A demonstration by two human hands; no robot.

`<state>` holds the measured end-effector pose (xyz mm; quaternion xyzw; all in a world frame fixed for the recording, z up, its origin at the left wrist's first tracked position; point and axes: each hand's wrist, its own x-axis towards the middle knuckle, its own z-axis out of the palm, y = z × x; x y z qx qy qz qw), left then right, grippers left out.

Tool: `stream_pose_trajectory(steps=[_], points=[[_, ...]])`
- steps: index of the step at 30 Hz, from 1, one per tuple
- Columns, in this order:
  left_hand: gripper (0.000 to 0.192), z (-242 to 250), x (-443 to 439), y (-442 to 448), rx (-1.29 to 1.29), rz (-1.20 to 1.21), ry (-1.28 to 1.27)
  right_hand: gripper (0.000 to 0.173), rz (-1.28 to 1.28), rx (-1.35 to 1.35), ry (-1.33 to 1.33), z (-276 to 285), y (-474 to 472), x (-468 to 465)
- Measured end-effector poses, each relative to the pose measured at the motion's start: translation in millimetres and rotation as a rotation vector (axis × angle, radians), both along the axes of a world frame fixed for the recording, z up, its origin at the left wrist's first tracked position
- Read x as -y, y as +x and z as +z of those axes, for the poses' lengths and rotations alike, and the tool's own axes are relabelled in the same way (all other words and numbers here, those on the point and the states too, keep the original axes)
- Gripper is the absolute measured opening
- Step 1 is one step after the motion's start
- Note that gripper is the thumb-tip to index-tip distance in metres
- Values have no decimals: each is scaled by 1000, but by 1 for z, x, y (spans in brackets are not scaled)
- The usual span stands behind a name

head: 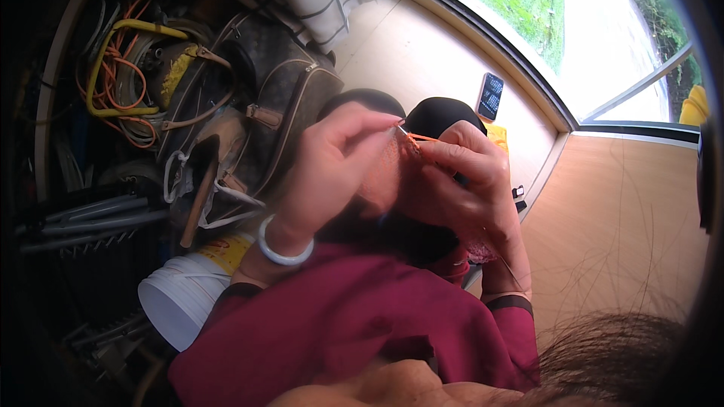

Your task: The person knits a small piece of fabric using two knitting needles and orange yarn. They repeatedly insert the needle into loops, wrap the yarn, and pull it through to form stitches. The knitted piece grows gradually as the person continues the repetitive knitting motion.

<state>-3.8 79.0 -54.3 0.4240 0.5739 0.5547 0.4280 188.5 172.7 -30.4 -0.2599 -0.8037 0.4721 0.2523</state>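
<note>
My left hand [334,164], blurred and wearing a pale bangle [285,243], pinches at the end of a thin metal needle or hook [403,130]. Facing it, my right hand [472,164] holds the edge of an orange-pink piece of yarn work [384,175]. A taut strand of orange yarn [424,137] runs from the metal tip to my right fingers. The work hangs between both hands over my dark-clad knees [444,113]. Beneath my right wrist shows a pink knitted part [479,251], beside a thin needle-like line [512,272]. My fingers hide much of the stitching.
A phone [490,96] lies on the ledge by the window, near a yellow packet [498,135]. On the left are a brown bag [266,85], coiled orange cord [124,62], a wooden handle [201,198] and a white bucket [181,299]. A wooden surface [611,209] spans the right.
</note>
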Motion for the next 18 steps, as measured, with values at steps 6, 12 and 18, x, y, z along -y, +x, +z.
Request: stream_pose_trajectory(steps=[6, 12, 18], points=[[13, -7, 4, 18, 56, 93, 7, 20, -46, 3, 17, -2, -7, -3], [12, -10, 3, 22, -197, 63, 121, 50, 0, -75, 102, -8, -22, -11], [13, -6, 1, 14, -105, 97, 78, 45, -103, -149, 40, -6, -12, -14]])
